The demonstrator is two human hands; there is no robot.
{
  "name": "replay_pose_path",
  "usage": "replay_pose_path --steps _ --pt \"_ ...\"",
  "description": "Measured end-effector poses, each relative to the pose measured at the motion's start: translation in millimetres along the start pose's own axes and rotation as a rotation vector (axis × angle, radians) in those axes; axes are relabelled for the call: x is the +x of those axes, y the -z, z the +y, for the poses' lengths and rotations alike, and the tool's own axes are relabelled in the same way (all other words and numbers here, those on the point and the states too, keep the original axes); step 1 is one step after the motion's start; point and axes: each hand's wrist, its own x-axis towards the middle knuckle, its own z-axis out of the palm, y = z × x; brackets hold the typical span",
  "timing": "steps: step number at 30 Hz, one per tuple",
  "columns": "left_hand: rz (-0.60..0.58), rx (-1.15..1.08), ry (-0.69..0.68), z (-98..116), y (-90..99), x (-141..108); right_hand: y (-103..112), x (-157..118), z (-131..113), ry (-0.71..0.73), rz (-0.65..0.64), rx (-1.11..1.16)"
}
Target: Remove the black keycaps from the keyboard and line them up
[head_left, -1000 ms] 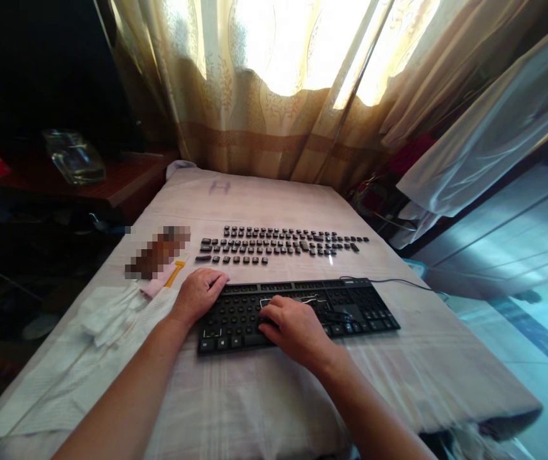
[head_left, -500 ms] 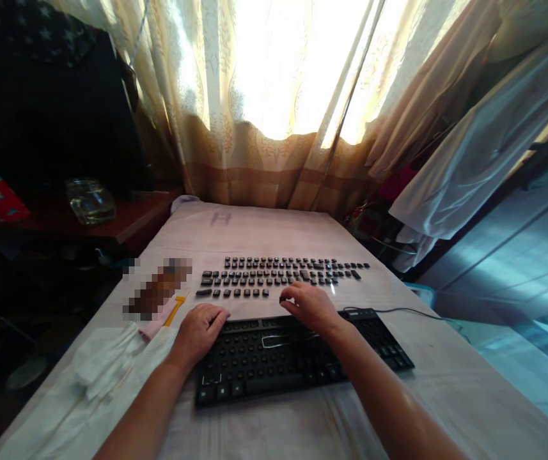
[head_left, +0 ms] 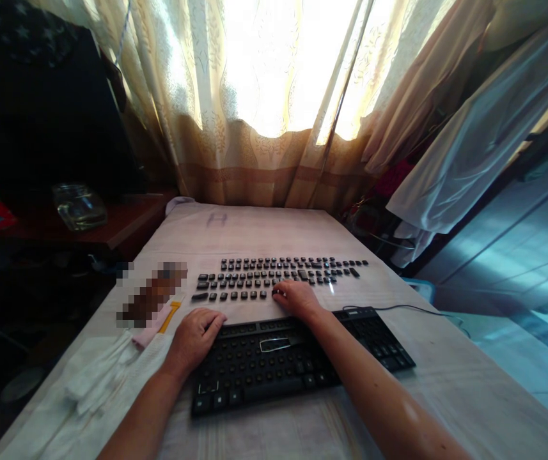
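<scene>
A black keyboard [head_left: 274, 364] lies on the cloth-covered table, many of its keycaps off and the small key posts bare. My left hand [head_left: 195, 335] grips its far left corner, thumb along the back edge and the other fingers curled. Beyond the keyboard, loose black keycaps [head_left: 243, 284] are laid out in rows. My right hand [head_left: 297, 297] reaches across the keyboard to the nearest row. Its thumb and fingertips pinch a black keycap [head_left: 275, 293], low at the right end of that row; whether the keycap touches the cloth I cannot tell.
A cable [head_left: 398, 310] runs right from the keyboard's back edge. On the left lie a white cloth [head_left: 96, 377], a yellow-and-pink item [head_left: 170, 317] and a blurred-out object. A glass jar [head_left: 79, 207] stands on the side desk before a dark screen. Clothes [head_left: 470, 134] hang at the right.
My right hand has moved slightly left with the keycap, up to the end of the nearest row. My left hand stays at the keyboard's corner. The view has shifted a little.
</scene>
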Motion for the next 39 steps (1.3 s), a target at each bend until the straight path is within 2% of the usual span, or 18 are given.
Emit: replay_pose_path --steps 39 --pt "0.012 -0.011 0.006 0.2 -0.8 -0.5 -3.3 -1.5 -2.1 -0.008 0.032 0.089"
